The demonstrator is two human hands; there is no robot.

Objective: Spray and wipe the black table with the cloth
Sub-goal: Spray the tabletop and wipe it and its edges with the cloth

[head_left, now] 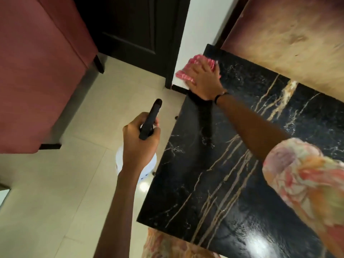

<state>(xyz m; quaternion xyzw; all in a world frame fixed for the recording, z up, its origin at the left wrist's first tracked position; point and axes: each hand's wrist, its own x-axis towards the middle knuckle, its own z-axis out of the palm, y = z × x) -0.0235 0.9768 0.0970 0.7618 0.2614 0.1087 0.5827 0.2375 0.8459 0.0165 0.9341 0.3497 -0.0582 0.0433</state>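
The black table (214, 183) has a glossy marble top with gold and white veins and fills the right of the view. My right hand (202, 79) lies flat on a pink cloth (186, 75) at the table's far left corner, pressing it onto the top. My left hand (138, 144) is over the floor left of the table, closed around a spray bottle (149, 120) with a black trigger head and a white body. The bottle's nozzle points away from me. Most of the bottle's body is hidden by my hand.
A dark red upholstered seat (41, 71) with black legs stands at the left. A dark door (134, 25) and a white wall strip (197, 34) lie beyond the table. A tan marbled wall panel (290, 38) borders the table's far side. The floor is cream tile (55, 202).
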